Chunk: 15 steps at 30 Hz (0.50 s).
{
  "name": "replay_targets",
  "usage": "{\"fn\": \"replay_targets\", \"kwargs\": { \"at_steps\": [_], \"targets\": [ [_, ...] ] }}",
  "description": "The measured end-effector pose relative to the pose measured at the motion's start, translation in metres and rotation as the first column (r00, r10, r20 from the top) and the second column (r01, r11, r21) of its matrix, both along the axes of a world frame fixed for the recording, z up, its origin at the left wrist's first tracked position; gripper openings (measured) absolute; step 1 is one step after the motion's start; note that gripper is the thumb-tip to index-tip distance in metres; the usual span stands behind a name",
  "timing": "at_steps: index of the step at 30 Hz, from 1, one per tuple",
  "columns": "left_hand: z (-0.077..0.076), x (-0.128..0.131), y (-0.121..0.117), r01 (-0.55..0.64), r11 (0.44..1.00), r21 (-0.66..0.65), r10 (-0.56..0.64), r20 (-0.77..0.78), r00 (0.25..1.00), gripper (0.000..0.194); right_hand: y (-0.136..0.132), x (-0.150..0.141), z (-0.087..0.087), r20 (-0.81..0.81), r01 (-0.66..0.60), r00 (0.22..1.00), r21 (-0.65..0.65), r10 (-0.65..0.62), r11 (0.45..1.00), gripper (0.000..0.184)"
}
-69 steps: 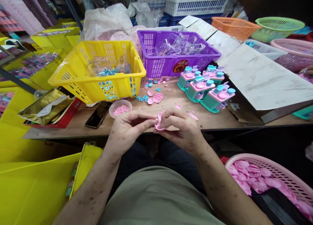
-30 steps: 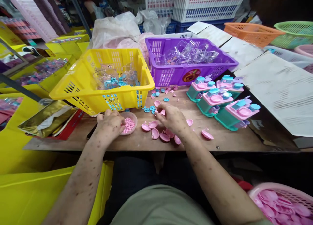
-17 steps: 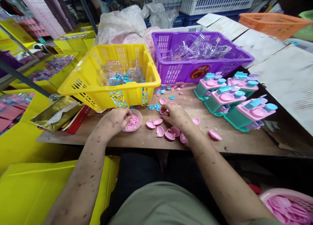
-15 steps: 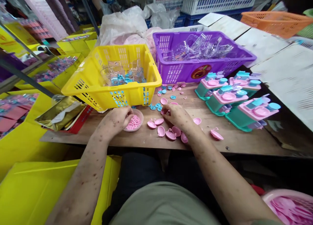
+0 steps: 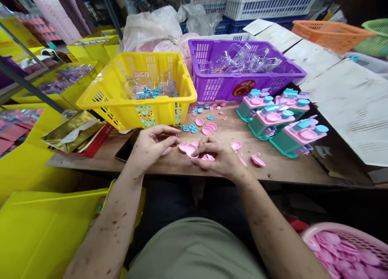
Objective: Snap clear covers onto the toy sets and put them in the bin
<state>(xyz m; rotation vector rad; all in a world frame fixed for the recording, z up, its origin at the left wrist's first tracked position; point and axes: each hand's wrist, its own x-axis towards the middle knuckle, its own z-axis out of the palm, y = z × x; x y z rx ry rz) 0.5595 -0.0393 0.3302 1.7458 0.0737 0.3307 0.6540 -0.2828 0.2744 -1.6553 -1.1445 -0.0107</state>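
My right hand (image 5: 218,158) pinches a small round pink dish (image 5: 190,150) just above the wooden table (image 5: 285,172), near its front edge. My left hand (image 5: 153,145) is close beside it, thumb and fingers drawn together towards the dish; what they hold is too small to make out. The left hand mostly hides a small pink bowl (image 5: 166,152). More loose pink dishes (image 5: 208,129) lie beyond and to the right of my hands, with small blue caps (image 5: 189,128) near them.
A yellow basket (image 5: 169,102) and a purple basket (image 5: 218,86) of clear plastic shells stand behind. Teal-and-pink toy sets (image 5: 274,122) sit at the right. A gold packet (image 5: 71,129) lies left. A pink basket (image 5: 348,234) of pink parts is low right.
My left hand left the small pink bowl and my right hand lifted a pink dish from the pile. Both hands came together near the table's front edge.
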Motion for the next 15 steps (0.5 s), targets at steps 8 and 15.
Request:
{"fn": "replay_targets", "kwargs": {
  "at_steps": [8,15],
  "targets": [
    [0.002,-0.023,-0.03,0.151,0.98,-0.13,-0.155,-0.021,0.988,0.039,-0.012,-0.04,0.009,-0.318,-0.143,0.929,0.157,0.187,0.977,0.015],
    [0.01,-0.039,-0.033,0.2,0.977,-0.071,-0.205,-0.081,0.975,0.028,-0.021,-0.044,0.014,-0.141,-0.137,0.977,0.143,0.157,0.98,0.019]
  ]
}}
